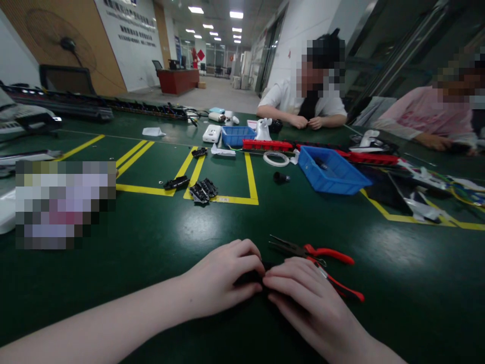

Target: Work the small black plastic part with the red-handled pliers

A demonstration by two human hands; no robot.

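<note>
1. Working close together, the left hand (pixel 223 275) and the right hand (pixel 308 298) meet at the near side of the bench (pixel 144 227), around a dark sliver (pixel 268 265), perhaps a small black part, mostly hidden.
2. Both hands' fingers are curled and narrow; whether they grip the sliver, I cannot tell.
3. The step in hand looks like fine fingertip work; the next move probably calls for a light, steady touch.
4. Red-handled pliers (pixel 308 251) lie just beyond the right hand, handles spread.
5. The dark green bench carries yellow tape lines (pixel 253 187); black pieces (pixel 203 191) lie farther off, left of a blue bin (pixel 333 177).
6. Across the bench sit a person in white (pixel 326 101) and a person in pink (pixel 413 111); beyond, a red reception desk (pixel 178 81) stands under ceiling lights (pixel 236 15).
</note>
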